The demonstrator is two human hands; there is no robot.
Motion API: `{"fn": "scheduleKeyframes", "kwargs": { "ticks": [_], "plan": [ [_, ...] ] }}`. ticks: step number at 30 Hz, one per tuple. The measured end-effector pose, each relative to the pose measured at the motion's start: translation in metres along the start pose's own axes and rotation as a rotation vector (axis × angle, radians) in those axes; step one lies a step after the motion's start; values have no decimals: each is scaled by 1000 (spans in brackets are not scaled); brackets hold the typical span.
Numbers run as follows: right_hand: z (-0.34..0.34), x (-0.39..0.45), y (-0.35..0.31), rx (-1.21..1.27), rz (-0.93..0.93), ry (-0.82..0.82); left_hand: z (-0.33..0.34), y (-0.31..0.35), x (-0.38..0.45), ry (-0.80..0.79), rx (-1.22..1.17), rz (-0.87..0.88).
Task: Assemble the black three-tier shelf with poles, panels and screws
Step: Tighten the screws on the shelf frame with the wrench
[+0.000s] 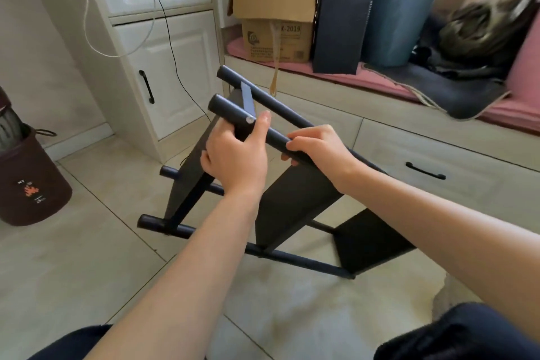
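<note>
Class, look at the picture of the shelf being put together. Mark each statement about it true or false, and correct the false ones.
1. The shelf lies on its side on the tiled floor. True.
2. The right hand grips a black pole. True.
3. The left hand hangs free, touching nothing. False: it holds the shelf's frame by the same pole.
4. A silver screw head shows on the pole near the left thumb. True.
5. The cardboard box sits on the floor. False: it sits on the pink-cushioned bench.
</note>
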State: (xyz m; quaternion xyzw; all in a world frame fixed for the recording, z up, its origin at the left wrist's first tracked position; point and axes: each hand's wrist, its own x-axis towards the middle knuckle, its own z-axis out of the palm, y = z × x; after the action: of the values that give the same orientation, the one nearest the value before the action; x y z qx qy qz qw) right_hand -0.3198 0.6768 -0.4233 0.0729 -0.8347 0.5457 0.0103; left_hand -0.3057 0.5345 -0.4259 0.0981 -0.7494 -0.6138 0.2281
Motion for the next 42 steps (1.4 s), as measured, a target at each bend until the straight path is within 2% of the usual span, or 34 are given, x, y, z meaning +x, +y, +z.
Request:
{"fn": "scheduleKeyframes", "kwargs": {
  "ticks": [5,12,17,22,28,37,42],
  "plan": [
    [-30,-7,-12,186,9,100,16,40,1,-41,147,216],
    [-68,-33,8,412,-77,247,62,73,-24,-19,225,451],
    [-101,-60,26,500,-78,243,94,85,-48,-93,219,599],
    [-118,-83,35,558,-20,322,115,93,-61,-218,191,670],
    [-122,-107,42,581,31,446,128,94,-80,-278,152,746],
    [-116,-137,49,789,109,482,130,87,-99,-496,131,858],
    [-112,-148,61,761,123,386,123,84,-99,-639,130,803]
  ]
}}
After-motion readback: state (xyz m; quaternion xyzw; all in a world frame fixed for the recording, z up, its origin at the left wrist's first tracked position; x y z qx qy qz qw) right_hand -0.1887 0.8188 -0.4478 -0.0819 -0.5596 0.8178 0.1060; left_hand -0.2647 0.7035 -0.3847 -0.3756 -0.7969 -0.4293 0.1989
